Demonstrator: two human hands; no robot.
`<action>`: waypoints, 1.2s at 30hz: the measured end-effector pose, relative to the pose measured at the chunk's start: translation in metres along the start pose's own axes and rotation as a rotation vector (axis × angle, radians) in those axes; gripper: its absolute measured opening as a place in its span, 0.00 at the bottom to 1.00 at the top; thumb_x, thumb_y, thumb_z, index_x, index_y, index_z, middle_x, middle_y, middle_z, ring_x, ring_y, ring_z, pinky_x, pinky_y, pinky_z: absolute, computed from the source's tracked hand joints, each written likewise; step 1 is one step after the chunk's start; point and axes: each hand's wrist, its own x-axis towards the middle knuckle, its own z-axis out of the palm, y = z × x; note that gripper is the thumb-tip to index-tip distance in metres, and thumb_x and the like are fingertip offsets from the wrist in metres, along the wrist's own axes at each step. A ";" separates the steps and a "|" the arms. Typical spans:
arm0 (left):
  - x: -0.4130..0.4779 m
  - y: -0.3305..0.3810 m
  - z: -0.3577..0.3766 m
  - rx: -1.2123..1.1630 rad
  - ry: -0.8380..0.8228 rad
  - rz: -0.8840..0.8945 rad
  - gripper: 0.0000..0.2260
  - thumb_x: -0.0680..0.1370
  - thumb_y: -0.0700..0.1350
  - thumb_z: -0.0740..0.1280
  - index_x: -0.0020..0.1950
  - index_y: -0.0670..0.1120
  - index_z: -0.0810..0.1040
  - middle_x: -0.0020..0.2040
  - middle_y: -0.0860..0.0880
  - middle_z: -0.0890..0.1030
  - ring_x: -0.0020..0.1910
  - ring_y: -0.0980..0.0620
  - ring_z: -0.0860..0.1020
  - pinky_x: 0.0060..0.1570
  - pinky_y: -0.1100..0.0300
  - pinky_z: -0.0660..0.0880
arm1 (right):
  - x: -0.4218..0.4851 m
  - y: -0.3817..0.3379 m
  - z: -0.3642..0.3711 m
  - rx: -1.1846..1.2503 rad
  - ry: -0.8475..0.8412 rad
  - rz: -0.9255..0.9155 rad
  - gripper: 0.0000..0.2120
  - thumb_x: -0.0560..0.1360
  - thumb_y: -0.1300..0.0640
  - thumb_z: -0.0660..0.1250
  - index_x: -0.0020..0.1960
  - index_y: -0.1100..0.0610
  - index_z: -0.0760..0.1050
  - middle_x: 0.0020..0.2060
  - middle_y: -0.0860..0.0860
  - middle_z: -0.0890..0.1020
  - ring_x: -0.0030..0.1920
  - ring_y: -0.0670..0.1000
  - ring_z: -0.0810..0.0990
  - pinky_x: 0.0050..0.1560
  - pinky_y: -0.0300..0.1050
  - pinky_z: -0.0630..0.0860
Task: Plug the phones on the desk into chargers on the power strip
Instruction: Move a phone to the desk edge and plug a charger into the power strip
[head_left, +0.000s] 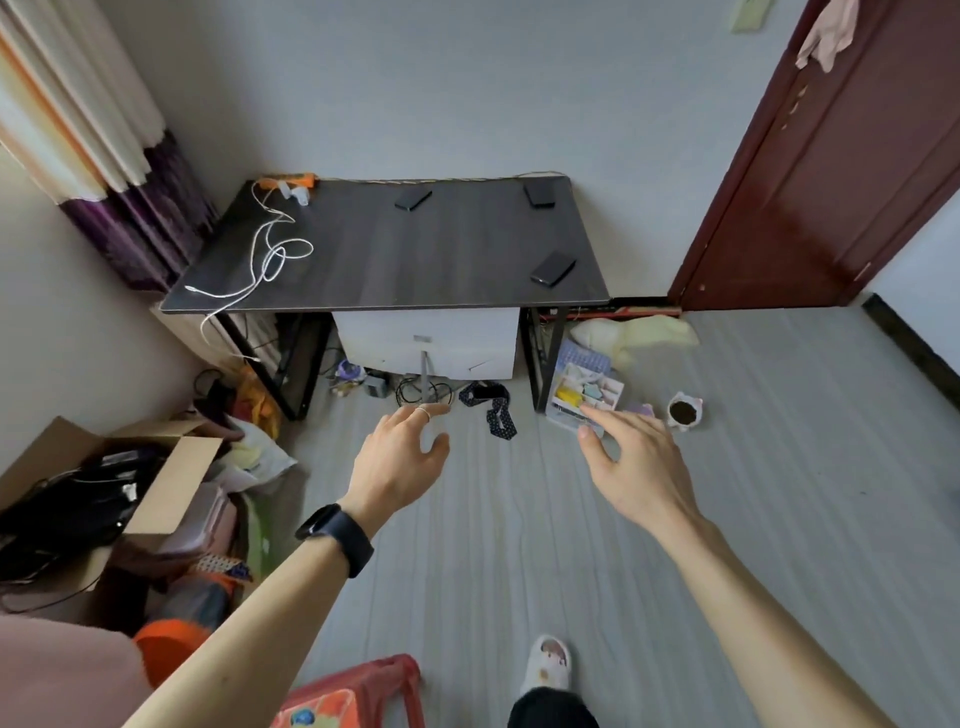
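Observation:
A dark desk (395, 270) stands against the far wall. Three black phones lie on it: one at the back middle (413, 198), one at the back right corner (539, 195), one near the front right edge (553, 268). An orange power strip (288, 181) with a white charger (298, 195) sits at the desk's back left corner. White cables (270, 254) loop over the left part and hang off the front edge. My left hand (397, 454) and my right hand (631, 462) are held out over the floor, short of the desk, fingers spread, holding nothing.
A white drawer unit (426, 338) sits under the desk among cables and small items. A cardboard box (104, 483) and clutter fill the left floor. A dark red door (826, 171) stands open at right. A red stool (358, 691) is near my feet. A small pot (684, 411) and organiser tray (587, 392) lie at right.

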 end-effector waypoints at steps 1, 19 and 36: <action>0.013 -0.003 0.003 -0.001 -0.020 -0.007 0.18 0.79 0.52 0.62 0.70 0.57 0.72 0.65 0.52 0.76 0.66 0.49 0.72 0.60 0.53 0.74 | 0.012 0.001 0.007 0.006 -0.025 0.010 0.17 0.81 0.48 0.63 0.67 0.49 0.79 0.63 0.47 0.82 0.65 0.56 0.74 0.67 0.48 0.68; 0.350 -0.038 0.020 -0.017 -0.052 -0.131 0.17 0.78 0.50 0.61 0.67 0.54 0.75 0.60 0.49 0.80 0.63 0.45 0.74 0.60 0.50 0.74 | 0.359 0.018 0.086 0.060 -0.257 0.119 0.17 0.81 0.48 0.63 0.69 0.47 0.77 0.60 0.50 0.83 0.65 0.55 0.75 0.65 0.50 0.71; 0.639 -0.093 0.056 0.128 -0.354 0.071 0.19 0.79 0.49 0.61 0.71 0.53 0.72 0.68 0.52 0.74 0.66 0.47 0.72 0.62 0.52 0.73 | 0.551 0.042 0.193 -0.070 -0.320 0.475 0.21 0.80 0.46 0.63 0.71 0.49 0.73 0.62 0.51 0.82 0.61 0.54 0.80 0.58 0.51 0.76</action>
